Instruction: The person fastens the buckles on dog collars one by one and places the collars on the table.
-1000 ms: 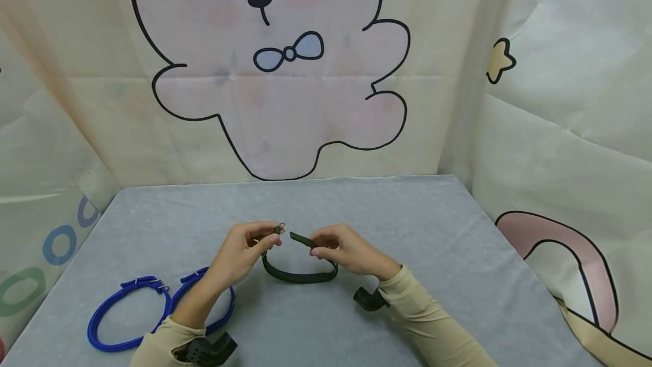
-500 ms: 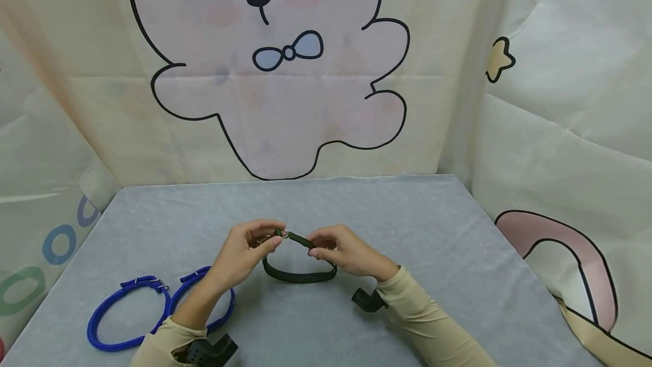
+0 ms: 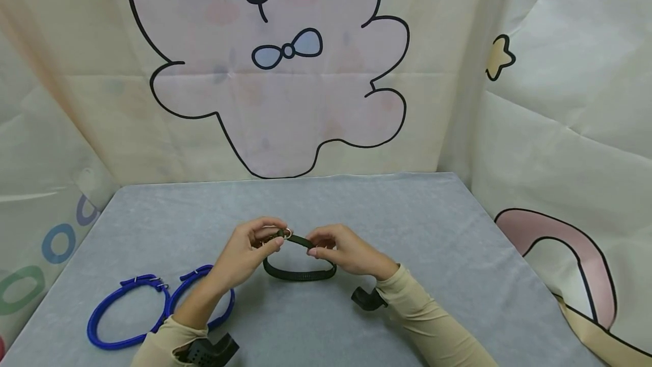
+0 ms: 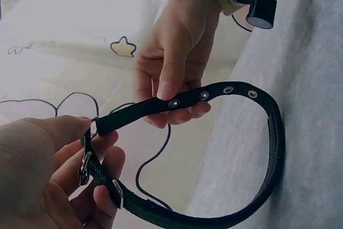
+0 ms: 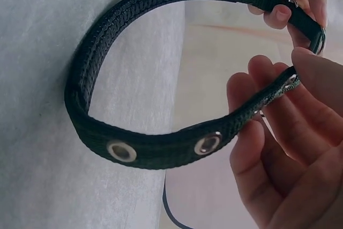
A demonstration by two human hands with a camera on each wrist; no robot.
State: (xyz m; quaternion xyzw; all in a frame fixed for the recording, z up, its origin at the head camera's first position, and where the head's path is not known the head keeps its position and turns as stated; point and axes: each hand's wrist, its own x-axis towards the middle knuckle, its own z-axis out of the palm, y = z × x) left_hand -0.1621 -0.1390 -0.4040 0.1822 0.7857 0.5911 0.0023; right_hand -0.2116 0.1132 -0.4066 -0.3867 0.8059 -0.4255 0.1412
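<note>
A dark green pet collar (image 3: 300,276) is bent into a loop between the two hands, with metal eyelets along its strap. My left hand (image 3: 245,251) pinches the collar's buckle end. In the left wrist view the metal buckle (image 4: 84,169) lies by the fingers, and the strap's tip (image 4: 109,124) meets a metal ring (image 4: 94,127) beside the thumb. How far the tip is through the ring cannot be told. My right hand (image 3: 352,251) pinches the strap just behind its tip, thumb against fingers, as the right wrist view shows beyond the eyelets (image 5: 208,143).
Two blue collars (image 3: 114,346), each in a loop, lie on the grey cloth-covered table (image 3: 407,208) at the left, partly under the left forearm. Printed curtains (image 3: 204,146) stand behind and at both sides. A black camera (image 3: 368,299) sits on the right wrist.
The strap's tip has moved left and closed the gap to the metal ring in the left hand. Both hands keep their grip; the blue collars have stayed put.
</note>
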